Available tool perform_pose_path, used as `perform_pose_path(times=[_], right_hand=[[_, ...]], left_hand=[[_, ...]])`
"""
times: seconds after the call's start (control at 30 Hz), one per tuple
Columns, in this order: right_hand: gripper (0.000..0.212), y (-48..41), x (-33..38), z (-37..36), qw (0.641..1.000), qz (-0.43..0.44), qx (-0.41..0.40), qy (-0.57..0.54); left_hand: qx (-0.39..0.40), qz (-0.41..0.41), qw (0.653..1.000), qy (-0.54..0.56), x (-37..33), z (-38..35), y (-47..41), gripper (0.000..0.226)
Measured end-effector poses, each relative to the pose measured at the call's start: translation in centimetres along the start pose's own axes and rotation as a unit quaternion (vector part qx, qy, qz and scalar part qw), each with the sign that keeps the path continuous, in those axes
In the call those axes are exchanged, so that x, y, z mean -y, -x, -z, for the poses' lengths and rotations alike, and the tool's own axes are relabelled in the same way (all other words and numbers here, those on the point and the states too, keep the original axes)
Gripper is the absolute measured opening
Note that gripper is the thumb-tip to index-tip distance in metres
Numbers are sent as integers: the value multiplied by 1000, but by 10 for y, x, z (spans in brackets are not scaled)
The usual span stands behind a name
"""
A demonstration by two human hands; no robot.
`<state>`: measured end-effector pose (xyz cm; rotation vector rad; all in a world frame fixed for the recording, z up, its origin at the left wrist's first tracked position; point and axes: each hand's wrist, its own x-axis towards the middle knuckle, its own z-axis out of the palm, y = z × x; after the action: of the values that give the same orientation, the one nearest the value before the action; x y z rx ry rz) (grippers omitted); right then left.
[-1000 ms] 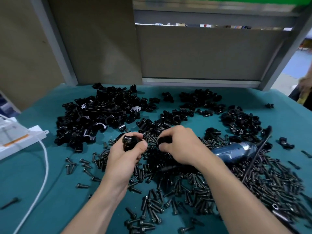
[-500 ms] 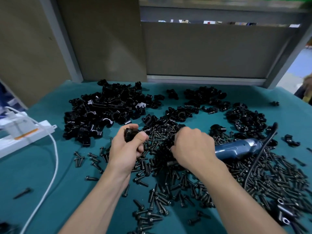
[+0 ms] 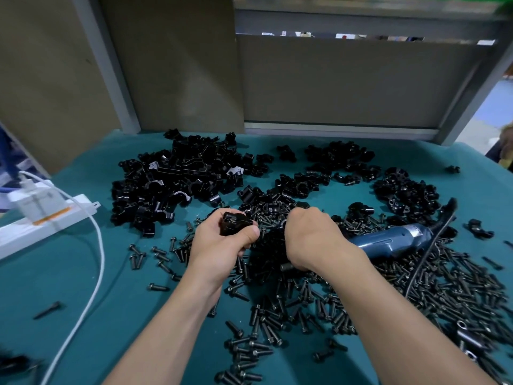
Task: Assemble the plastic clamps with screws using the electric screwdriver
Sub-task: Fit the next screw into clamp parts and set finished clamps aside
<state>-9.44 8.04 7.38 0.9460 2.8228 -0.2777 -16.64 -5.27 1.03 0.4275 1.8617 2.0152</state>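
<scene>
Nearest me, black screws (image 3: 291, 309) lie scattered thickly over the teal table cover (image 3: 41, 287), both forearms reaching across them; a white cable (image 3: 95, 273) curves down the left side. Just past that, the left hand (image 3: 222, 245) has its fingers and thumb curled round a black plastic clamp (image 3: 234, 222), holding it above the edge of the screw heap. Beside it the right hand (image 3: 311, 237) is knuckles-up with fingers bent down into the heap; I cannot tell whether it has hold of anything, since the fingertips are hidden. Right of that wrist the blue electric screwdriver (image 3: 388, 241) lies on its side on the screws, untouched, with its black cord (image 3: 427, 251) trailing toward me. Farther out to the left sits a white power strip (image 3: 41, 218); behind the hands is the big pile of clamps (image 3: 172, 187), with smaller clusters (image 3: 408, 193) off to the right. Grey panels (image 3: 347, 84) close the back of the bench.
</scene>
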Motion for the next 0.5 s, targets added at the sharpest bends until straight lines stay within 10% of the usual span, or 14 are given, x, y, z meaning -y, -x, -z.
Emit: perform_pose_path(times=[0.5], right_hand=[[26,5,-26,-20,993,16,-87,-81]], left_hand=[[6,-20,999,-46,6,2,-4,19]])
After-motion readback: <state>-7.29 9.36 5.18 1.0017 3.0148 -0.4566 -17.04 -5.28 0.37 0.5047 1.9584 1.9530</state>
